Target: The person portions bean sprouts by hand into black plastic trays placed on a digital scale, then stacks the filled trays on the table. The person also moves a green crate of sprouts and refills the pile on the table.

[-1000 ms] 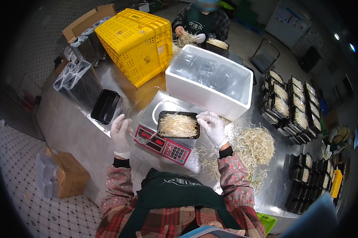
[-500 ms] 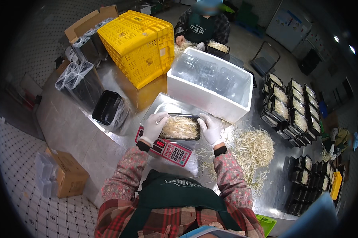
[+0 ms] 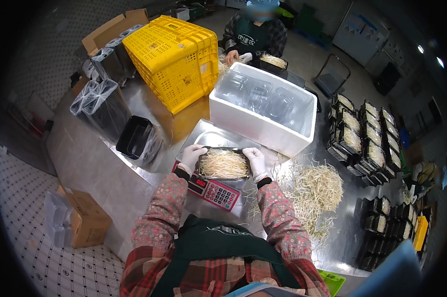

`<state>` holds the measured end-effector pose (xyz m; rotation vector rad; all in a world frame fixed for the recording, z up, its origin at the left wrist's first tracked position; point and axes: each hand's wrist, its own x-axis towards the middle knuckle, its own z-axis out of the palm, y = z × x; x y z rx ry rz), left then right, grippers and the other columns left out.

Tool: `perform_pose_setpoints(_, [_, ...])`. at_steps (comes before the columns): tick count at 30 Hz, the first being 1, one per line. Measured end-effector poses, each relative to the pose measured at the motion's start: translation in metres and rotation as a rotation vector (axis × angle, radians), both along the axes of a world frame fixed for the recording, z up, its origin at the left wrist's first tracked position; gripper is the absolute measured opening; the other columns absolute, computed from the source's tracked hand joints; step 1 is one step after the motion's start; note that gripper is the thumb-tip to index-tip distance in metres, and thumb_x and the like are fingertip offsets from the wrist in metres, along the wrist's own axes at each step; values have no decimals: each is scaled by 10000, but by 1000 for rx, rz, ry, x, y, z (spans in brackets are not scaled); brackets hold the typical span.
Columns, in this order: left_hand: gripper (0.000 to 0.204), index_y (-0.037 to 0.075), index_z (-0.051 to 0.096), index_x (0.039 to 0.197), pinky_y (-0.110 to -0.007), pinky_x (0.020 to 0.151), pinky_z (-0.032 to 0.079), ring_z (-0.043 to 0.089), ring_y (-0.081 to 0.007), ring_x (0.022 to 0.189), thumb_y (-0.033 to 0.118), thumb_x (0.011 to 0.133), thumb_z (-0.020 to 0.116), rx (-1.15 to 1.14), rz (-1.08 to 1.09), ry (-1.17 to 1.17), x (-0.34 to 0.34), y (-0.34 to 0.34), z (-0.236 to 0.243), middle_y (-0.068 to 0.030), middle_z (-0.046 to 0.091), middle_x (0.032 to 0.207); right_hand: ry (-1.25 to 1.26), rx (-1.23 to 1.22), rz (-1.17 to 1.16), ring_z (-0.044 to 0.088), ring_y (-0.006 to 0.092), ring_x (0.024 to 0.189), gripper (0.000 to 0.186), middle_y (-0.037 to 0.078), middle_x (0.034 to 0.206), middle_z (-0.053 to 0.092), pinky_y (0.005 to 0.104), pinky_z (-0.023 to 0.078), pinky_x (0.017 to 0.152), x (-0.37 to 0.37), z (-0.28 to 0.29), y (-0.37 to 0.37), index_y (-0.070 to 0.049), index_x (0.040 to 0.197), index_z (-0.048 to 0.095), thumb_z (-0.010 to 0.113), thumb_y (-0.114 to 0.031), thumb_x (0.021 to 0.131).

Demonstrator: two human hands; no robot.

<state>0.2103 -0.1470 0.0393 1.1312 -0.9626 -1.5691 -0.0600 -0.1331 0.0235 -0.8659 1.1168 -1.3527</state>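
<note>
Between my two gloved hands is a black plastic tray (image 3: 224, 177) filled with pale bean sprouts (image 3: 223, 164). My left hand (image 3: 192, 158) grips its left end, and my right hand (image 3: 255, 162) grips its right end, fingers over the rim. The tray is over the front of a scale's metal pan (image 3: 211, 132); whether it touches the pan I cannot tell. Below the tray shows the scale's red keypad panel (image 3: 214, 191) with a lit display. A loose heap of bean sprouts (image 3: 315, 190) lies on the metal table to the right of my right hand.
A white foam box (image 3: 263, 116) holding clear plastic lids stands beyond the scale, beside a yellow crate (image 3: 171, 62). An empty black tray (image 3: 134, 137) is at left. Filled trays (image 3: 364, 131) are stacked at right. Across the table a co-worker (image 3: 253, 37) handles sprouts.
My right hand has moved slightly left and its fingers now close over the tray's end. The tray has shifted a little toward me and its sprouts face up more. The co-worker's hands have moved closer together.
</note>
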Motion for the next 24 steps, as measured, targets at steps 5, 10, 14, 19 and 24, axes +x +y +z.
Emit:
perform_pose_setpoints(5, [263,2,646,1029,-240,688,495,608,-94,794,204,867,693,-67,66,-261,-9,4,17,-22,666,919,132,-30,18,534,53,594,158,-24,707,600,201,434,522,-13,3,-1,-60,895,624,653,-213,918])
perform_pose_setpoints(10, [310,38,547,1015,-308,664,576,651,-172,824,276,878,692,217,-24,-215,12,68,47,-53,609,945,142,293,259,582,106,516,263,17,714,586,250,490,405,-39,47,57,-80,990,508,647,-293,921])
perform_pose_setpoints(14, [149,21,551,925,-385,699,603,689,-274,840,113,882,660,307,28,188,3,100,37,-106,621,905,-215,331,292,663,208,601,143,116,794,659,335,580,493,-24,44,89,-72,930,507,643,-52,889])
perform_pose_setpoints(19, [102,14,549,890,-377,654,613,673,-226,711,54,857,637,205,145,148,-12,96,31,-91,604,788,-327,289,92,646,186,564,152,123,771,657,334,568,454,-14,25,89,-63,918,502,629,2,869])
perform_pose_setpoints(24, [320,-41,504,1021,-358,563,612,662,-233,740,241,922,620,177,264,90,-18,81,26,-150,585,887,115,413,284,623,144,529,151,94,671,649,286,514,418,-15,56,81,-62,836,531,613,-154,922])
